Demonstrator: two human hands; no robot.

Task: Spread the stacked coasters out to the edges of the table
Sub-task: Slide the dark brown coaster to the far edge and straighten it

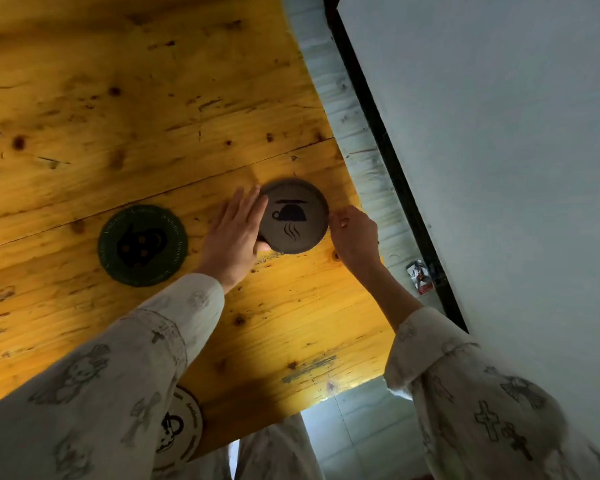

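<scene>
Two hands flank a grey coaster (293,216) on the knotty wooden table (118,98): left hand (234,233) spread, right hand (354,233) pinching its rim.

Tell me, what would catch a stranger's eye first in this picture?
Most likely the two hands meeting on a grey coaster with a steaming-cup design, near the right edge of the bright yellow wooden table: the left hand lies against its left side, the right hand pinches its right rim. Next, a dark green coaster lying flat to the left, and a white coaster at the near edge, half hidden by the patterned sleeve.
</scene>
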